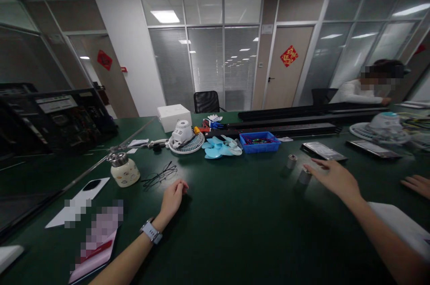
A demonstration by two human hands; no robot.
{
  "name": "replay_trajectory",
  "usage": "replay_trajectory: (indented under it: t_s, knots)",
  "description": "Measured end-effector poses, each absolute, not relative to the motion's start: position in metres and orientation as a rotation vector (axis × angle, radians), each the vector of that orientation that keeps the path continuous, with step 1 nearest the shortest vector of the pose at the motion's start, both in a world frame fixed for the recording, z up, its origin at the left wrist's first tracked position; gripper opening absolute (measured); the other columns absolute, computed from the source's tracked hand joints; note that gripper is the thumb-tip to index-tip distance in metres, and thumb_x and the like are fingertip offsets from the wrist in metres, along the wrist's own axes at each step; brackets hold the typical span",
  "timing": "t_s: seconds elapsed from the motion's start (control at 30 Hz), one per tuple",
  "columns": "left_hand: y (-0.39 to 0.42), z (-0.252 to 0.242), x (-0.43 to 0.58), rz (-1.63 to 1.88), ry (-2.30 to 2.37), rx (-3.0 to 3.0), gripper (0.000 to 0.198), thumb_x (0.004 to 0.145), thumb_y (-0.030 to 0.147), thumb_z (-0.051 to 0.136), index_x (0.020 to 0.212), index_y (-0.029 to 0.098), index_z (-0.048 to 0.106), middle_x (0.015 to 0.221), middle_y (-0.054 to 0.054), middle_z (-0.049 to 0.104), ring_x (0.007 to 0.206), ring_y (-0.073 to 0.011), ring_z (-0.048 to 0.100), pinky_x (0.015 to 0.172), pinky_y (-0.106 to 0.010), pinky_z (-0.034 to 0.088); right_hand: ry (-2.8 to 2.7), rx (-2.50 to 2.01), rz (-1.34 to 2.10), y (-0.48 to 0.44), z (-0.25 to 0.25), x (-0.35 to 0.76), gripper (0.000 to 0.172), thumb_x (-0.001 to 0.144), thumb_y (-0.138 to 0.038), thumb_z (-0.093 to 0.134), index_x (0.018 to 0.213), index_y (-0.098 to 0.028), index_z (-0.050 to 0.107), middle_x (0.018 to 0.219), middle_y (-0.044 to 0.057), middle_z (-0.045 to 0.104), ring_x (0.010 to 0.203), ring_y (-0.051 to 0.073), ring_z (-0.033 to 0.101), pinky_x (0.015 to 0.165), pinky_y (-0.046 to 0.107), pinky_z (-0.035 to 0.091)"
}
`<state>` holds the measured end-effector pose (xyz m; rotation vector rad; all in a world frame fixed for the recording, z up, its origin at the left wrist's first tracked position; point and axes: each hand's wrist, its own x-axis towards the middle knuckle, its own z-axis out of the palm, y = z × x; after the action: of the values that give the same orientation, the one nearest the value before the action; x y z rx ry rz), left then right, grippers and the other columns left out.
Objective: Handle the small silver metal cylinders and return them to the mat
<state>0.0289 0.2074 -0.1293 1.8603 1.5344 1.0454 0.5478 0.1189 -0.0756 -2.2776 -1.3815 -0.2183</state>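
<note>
My right hand [332, 178] is stretched over the table with thumb and fingers apart. Its thumb tip is right by the top of a small grey metal cylinder [305, 176]; whether they touch I cannot tell. A second similar cylinder [292, 161] stands upright just to the left and farther back. My left hand [173, 194], a watch on its wrist, rests on the table with loosely curled fingers, and nothing shows in it. Nearest to it lie dark-framed eyeglasses [160, 176]. Beyond the right hand are two flat metal drives [324, 151].
A cream jar [125, 171] and phones [92, 242] lie left. Farther back are a white fan part [183, 137], blue fan blades [218, 147], a blue tray [261, 147] and long black rails [289, 130]. At right, another person's hand [416, 184] rests on the table; another person sits behind.
</note>
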Motion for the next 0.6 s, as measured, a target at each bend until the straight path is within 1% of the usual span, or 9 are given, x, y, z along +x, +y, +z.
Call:
replay_trajectory:
  t_s: [0.07,0.17,0.23,0.3,0.4,0.5,0.6]
  knots:
    - [0.207,-0.13,0.028,1.043,1.534,1.872,0.03,0.081,0.031,0.032,0.073,0.021,0.059,0.064,0.001,0.06,0.066,-0.0188,0.06,0.066,-0.028,0.041,-1.426,-2.327,-0.202,0.133,-0.066,0.551,0.076,0.072,-0.077,0.043,0.121,-0.022,0.063,0.117,0.016,0.064,0.101,0.038,0.061,0.075,0.046,0.05]
    - [0.207,-0.13,0.028,1.046,1.521,1.877,0.029,0.081,0.031,0.032,0.072,0.021,0.059,0.063,0.001,0.06,0.066,-0.0188,0.059,0.066,-0.028,0.041,-1.555,-2.404,-0.045,0.166,-0.058,0.556,0.077,0.069,-0.074,0.05,0.123,-0.02,0.062,0.116,0.015,0.065,0.101,0.037,0.061,0.078,0.045,0.049]
    - [0.207,-0.13,0.028,1.046,1.524,1.87,0.029,0.081,0.031,0.033,0.072,0.021,0.059,0.063,0.001,0.06,0.066,-0.0188,0.059,0.066,-0.028,0.041,-1.612,-2.431,0.049,0.19,-0.059,0.56,0.071,0.066,-0.067,0.059,0.119,-0.018,0.065,0.111,0.014,0.067,0.099,0.034,0.063,0.078,0.04,0.049]
    - [0.207,-0.13,0.028,1.051,1.534,1.864,0.03,0.081,0.031,0.033,0.072,0.021,0.059,0.062,0.001,0.06,0.065,-0.0188,0.059,0.066,-0.029,0.041,-1.632,-2.454,0.127,0.208,-0.063,0.563,0.062,0.064,-0.058,0.066,0.111,-0.018,0.069,0.104,0.013,0.07,0.094,0.03,0.065,0.074,0.035,0.05]
    - [0.206,-0.129,0.03,1.066,1.527,1.87,0.029,0.081,0.031,0.033,0.072,0.02,0.059,0.062,0.001,0.06,0.064,-0.0187,0.059,0.065,-0.029,0.041,-1.635,-2.478,0.184,0.221,-0.067,0.566,0.05,0.064,-0.052,0.067,0.101,-0.019,0.073,0.096,0.011,0.072,0.088,0.027,0.067,0.068,0.03,0.049]
    - [0.205,-0.128,0.031,1.086,1.513,1.886,0.03,0.081,0.031,0.033,0.071,0.02,0.059,0.06,0.001,0.059,0.063,-0.0185,0.059,0.064,-0.028,0.041,-1.621,-2.505,0.108,0.218,-0.065,0.56,0.045,0.064,-0.052,0.067,0.096,-0.021,0.075,0.094,0.011,0.073,0.085,0.028,0.068,0.066,0.031,0.049]
    - [0.205,-0.128,0.031,1.09,1.52,1.898,0.03,0.081,0.03,0.034,0.071,0.02,0.061,0.06,0.001,0.059,0.062,-0.0182,0.059,0.062,-0.028,0.041,-1.694,-2.42,-0.038,0.21,-0.058,0.528,0.044,0.065,-0.051,0.067,0.096,-0.022,0.075,0.095,0.01,0.073,0.087,0.028,0.067,0.067,0.031,0.049]
